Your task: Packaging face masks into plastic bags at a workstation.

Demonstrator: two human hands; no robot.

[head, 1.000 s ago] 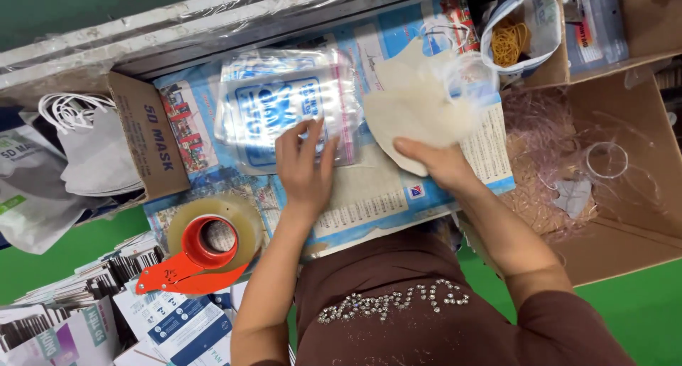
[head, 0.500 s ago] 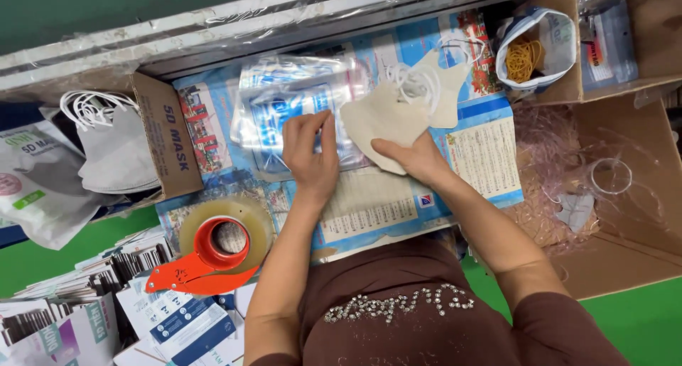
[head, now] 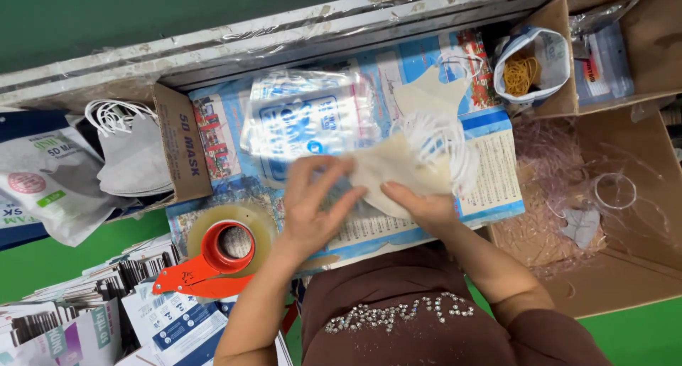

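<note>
Both of your hands are pinched on the same stack of cream face masks (head: 398,171): your right hand (head: 423,206) grips its lower edge from below, thumb on top, and your left hand (head: 312,203) has fingers spread over the stack's left end, a bit motion-blurred. White ear loops (head: 444,142) fan out over the top of the stack. It sits low over the printed blue sheet (head: 490,188) on the bench, right in front of you. Just behind your left hand lies a clear plastic bag with blue print (head: 309,117), and one more loose cream mask (head: 430,93) lies further back. Near your left forearm there's an orange tape dispenser (head: 213,256) with a clear roll. Off to the left, a cardboard box (head: 181,153) holds grey masks (head: 135,160). At the far right, a small bag of rubber bands (head: 529,71) sits in another carton.
</note>
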